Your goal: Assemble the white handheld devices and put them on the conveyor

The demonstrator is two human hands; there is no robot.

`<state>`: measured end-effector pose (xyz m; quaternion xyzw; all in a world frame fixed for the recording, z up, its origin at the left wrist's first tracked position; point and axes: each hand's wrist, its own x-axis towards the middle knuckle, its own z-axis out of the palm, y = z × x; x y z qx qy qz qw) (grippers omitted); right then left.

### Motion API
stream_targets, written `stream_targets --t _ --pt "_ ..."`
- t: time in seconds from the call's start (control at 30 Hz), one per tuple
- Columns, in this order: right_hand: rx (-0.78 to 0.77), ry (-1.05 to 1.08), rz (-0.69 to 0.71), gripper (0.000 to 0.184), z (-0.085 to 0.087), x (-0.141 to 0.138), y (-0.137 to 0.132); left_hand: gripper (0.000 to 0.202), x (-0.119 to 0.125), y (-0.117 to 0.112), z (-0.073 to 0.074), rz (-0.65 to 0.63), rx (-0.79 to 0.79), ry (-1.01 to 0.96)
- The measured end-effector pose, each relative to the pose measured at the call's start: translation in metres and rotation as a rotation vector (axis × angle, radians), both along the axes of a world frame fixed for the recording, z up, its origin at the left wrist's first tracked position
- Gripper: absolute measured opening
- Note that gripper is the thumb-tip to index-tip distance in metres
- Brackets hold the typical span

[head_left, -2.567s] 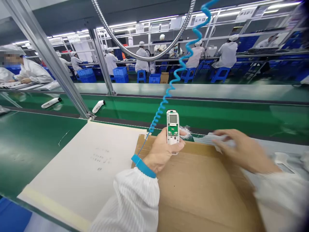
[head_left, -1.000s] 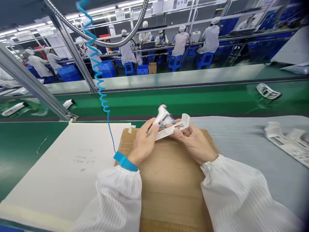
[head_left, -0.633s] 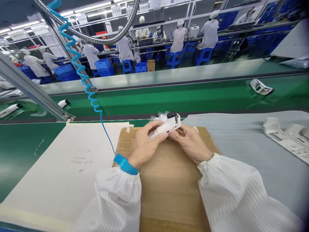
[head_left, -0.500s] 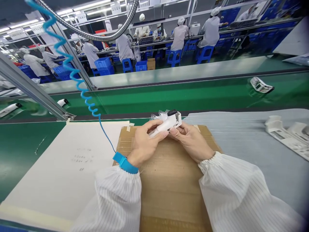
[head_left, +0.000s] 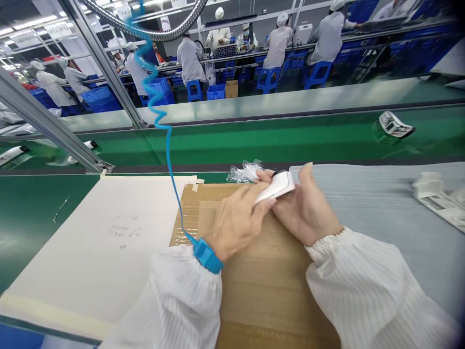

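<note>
Over a brown cardboard sheet (head_left: 276, 286), my left hand (head_left: 238, 215) grips a white handheld device with a black end (head_left: 278, 186), fingers over its top and thumb along its near side. My right hand (head_left: 307, 208) is open, palm turned up, its thumb raised clear of the device and its fingers lying partly hidden beneath or behind it. A blue wrist strap (head_left: 208, 255) with a coiled cord is on my left wrist. Crumpled clear plastic (head_left: 247, 171) lies just behind my hands.
White paper (head_left: 90, 242) is taped down on the left. On the right, a white plastic fixture (head_left: 441, 201) stands on a grey-blue mat (head_left: 374, 208). A green conveyor (head_left: 254, 138) behind carries more white devices. A metal post (head_left: 54, 121) rises at the left; co-workers sit beyond.
The device has moved slightly right and turned, so its smooth outer side now shows. My right hand has opened from its grip, thumb lifted. My left hand has shifted right with the device.
</note>
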<state>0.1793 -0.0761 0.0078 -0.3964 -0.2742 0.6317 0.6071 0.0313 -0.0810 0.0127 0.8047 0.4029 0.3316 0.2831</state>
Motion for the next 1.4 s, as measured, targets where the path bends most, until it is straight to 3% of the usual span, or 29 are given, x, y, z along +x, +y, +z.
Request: stream_targets --t 0.1,0.17,0.3,0.4,0.47,0.6,0.8,0.9,1.07,1.2,1.3,1.4 --pt "-0.100 0.174 -0.011 0.051 0.008 0.004 -0.004 0.057 0.009 -0.009 0.000 0.013 0.003 0.308" --pt "-0.072 0.216 0.006 0.050 0.013 0.006 -0.009 0.064 0.011 -0.012 -0.002 -0.026 0.009 0.373" --pt "0.018 0.088 0.044 0.051 0.022 0.005 -0.014 0.065 0.006 -0.006 -0.005 -0.040 -0.005 0.312" --pt "0.053 -0.010 0.109 0.048 0.021 -0.003 -0.012 0.059 -0.003 0.001 -0.002 0.115 -0.014 0.290" --pt "0.071 -0.025 0.165 0.045 0.014 -0.010 -0.011 0.056 -0.005 0.003 0.002 0.193 0.024 0.177" --pt "0.066 0.054 0.176 0.030 -0.001 -0.020 -0.011 0.044 0.001 -0.002 0.008 0.186 0.128 -0.026" --pt "0.040 0.112 0.149 0.008 0.000 -0.024 -0.015 0.033 0.009 -0.007 0.004 0.170 0.260 0.010" --pt "0.008 0.081 0.109 0.011 0.002 -0.023 -0.015 0.032 0.010 -0.005 0.002 0.204 0.302 0.006" --pt "0.055 0.064 0.177 0.032 0.002 -0.011 -0.008 0.047 -0.002 0.005 -0.002 0.075 0.250 0.062" --pt "0.093 0.160 0.142 0.032 0.006 0.001 -0.006 0.046 -0.013 0.008 -0.003 0.063 0.258 0.156" --pt "0.062 0.194 0.120 0.034 0.009 0.001 -0.007 0.042 -0.013 0.005 0.000 0.099 0.162 0.141" --pt "0.033 0.155 0.092 0.037 0.008 -0.004 -0.008 0.054 -0.009 0.002 0.008 0.159 -0.223 0.015"
